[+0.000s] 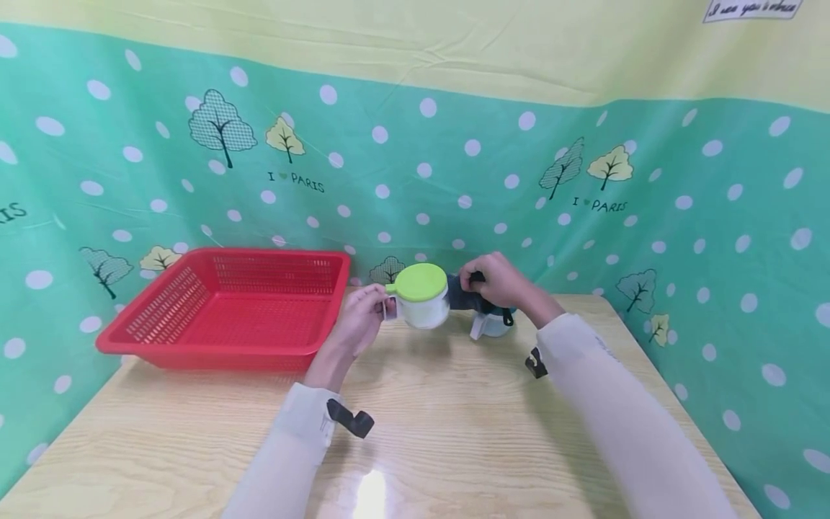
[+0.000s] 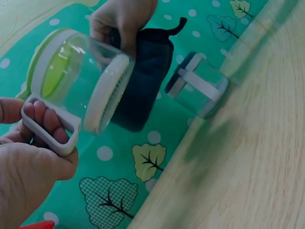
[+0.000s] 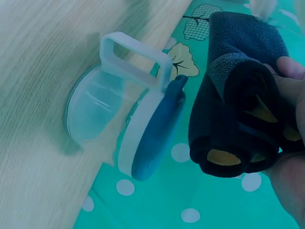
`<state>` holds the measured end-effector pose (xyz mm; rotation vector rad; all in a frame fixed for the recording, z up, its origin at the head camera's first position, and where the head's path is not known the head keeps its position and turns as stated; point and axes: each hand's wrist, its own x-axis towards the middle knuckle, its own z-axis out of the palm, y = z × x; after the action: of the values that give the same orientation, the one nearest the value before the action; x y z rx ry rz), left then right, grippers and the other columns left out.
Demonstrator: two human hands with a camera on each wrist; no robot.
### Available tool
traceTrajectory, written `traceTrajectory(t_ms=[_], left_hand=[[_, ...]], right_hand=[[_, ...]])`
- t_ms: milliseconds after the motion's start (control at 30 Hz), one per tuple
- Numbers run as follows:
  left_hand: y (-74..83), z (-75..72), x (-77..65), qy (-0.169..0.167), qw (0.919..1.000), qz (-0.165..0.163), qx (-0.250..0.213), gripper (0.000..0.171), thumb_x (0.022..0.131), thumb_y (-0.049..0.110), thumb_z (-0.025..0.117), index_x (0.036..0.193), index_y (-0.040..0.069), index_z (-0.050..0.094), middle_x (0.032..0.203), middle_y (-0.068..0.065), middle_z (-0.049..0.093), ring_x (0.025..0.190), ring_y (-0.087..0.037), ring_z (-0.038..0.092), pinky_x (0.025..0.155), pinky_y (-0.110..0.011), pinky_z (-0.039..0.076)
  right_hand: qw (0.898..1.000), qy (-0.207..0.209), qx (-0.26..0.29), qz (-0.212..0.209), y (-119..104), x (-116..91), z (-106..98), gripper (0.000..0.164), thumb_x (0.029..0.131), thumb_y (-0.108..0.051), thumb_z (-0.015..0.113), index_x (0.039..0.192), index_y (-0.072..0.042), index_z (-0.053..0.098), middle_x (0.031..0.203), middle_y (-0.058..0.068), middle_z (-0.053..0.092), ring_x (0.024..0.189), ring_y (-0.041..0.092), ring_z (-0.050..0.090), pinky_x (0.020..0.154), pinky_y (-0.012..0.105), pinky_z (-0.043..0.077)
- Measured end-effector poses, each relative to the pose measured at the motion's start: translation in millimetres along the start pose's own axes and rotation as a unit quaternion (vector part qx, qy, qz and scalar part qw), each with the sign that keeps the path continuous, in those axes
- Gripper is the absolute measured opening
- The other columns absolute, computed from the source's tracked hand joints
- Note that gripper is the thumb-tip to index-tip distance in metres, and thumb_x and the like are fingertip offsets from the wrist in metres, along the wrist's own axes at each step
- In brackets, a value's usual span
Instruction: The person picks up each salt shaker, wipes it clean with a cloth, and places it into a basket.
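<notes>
Where a dotted curtain (image 1: 415, 122) hangs behind: a wooden table (image 1: 447, 418).
Red basket (image 1: 227, 357): on the table's left side, near the left hand (image 1: 355, 321).
Right hand (image 1: 496, 281): pinches a dark cloth bundle (image 3: 209, 124).
Left hand: fingers curled round the white handle (image 2: 72, 136) of a green-lidded jar (image 1: 424, 311).
Dark cloth bundle: just right of that jar.
Green-lidded jar: held above the table, between basket and bundle.
Blue-lidded jar (image 3: 139, 132): standing on the table, below the right hand.

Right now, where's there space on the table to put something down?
There's bare wood between the left sleeve and right sleeve, and in front of the red basket. The back middle is crowded: green-lidded jar, dark cloth and blue-lidded jar bunch together.
</notes>
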<state>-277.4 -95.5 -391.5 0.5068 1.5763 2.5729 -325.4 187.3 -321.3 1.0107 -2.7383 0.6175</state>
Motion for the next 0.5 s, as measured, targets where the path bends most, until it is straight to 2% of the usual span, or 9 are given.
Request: traceTrajectory(t_ms=[233, 500], left_hand=[[0.5, -0.6, 0.6, 0.04, 0.9991, 0.002, -0.012, 0.027, 0.101, -0.005, 0.039, 0.084, 0.004, 0.057, 0.087, -0.006, 0.053, 0.084, -0.016, 0.051, 0.083, -0.024, 0.046], [-0.8, 0.5, 3.3, 0.085, 0.9961, 0.016, -0.018, 0.027, 0.101, -0.005, 0.04, 0.083, 0.004, 0.058, 0.082, -0.006, 0.055, 0.08, -0.015, 0.053, 0.078, -0.024, 0.048]], right_hand=[[0.999, 0.047, 0.014, -0.02, 0.6, -9.5, -8.3, 0.024, 0.087, 0.01, 0.072, 0.076, -0.011, 0.072, 0.103, 0.009, 0.077, 0.106, 0.029, 0.07, 0.095, 0.046, 0.055], [0.998, 0.052, 0.007, -0.037, -6.9, -22.5, -14.3, 0.021, 0.087, 0.008, 0.073, 0.08, -0.012, 0.074, 0.108, 0.011, 0.076, 0.105, 0.03, 0.07, 0.089, 0.047, 0.057]])
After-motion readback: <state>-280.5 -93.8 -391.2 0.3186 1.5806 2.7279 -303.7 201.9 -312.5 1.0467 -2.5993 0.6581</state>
